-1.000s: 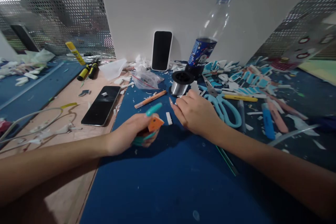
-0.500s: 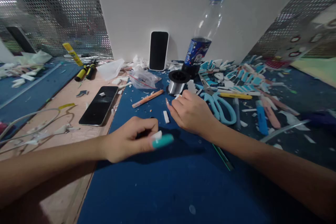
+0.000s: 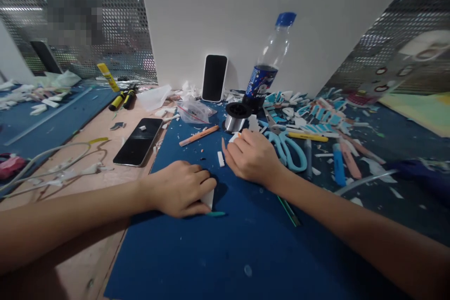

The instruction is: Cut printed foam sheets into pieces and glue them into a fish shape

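Observation:
My left hand rests low over the blue board, fingers curled and closed on a small white piece, partly hidden beneath them. A long teal nail extends from its thumb. My right hand is closed in a loose fist to the right; a bit of orange and a white scrap show behind its knuckles, and its contents are hidden. Between the hands lies a small white block. An orange marker-like stick lies beyond them. Light-blue scissors lie beside the right hand.
A wire spool, cola bottle and upright phone stand at the back. Another phone lies left. White and blue scraps crowd the right. A green-edged strip lies near my right forearm.
My left hand has turned palm down and lowered to the board with the white piece. My right hand stays closed in about the same place. The view has tilted up slightly.

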The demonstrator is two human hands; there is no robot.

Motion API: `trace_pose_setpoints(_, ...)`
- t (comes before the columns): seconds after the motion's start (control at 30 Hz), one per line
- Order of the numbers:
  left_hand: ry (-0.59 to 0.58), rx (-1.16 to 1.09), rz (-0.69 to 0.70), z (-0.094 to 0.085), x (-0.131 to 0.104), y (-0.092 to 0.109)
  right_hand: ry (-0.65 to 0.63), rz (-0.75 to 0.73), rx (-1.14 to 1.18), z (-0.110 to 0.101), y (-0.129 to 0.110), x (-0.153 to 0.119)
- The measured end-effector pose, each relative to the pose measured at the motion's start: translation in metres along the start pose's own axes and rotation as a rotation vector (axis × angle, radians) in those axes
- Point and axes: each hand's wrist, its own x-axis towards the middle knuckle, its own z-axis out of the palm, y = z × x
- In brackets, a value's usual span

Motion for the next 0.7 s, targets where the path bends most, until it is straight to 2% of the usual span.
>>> trace_pose_setpoints(0.17,-0.094,0.017,-0.064,-0.001,0.001,0.002,0.106,-0.070,-0.013,-0.008,-0.004,0.001)
trace_pose_setpoints(0.37,-0.073,0.031,-0.060,-0.001,0.001,0.004,0.124,-0.164,-0.025,-0.004,-0.007,-0.005)
trace_pose_setpoints(0.53,-0.051,0.044,-0.098,0.000,0.000,0.007,0.084,-0.168,-0.015,-0.002,0.002,-0.010)
trace_pose_setpoints(0.7,-0.032,0.037,-0.133,-0.001,0.001,0.008,-0.020,-0.056,0.026,-0.016,0.007,-0.017)
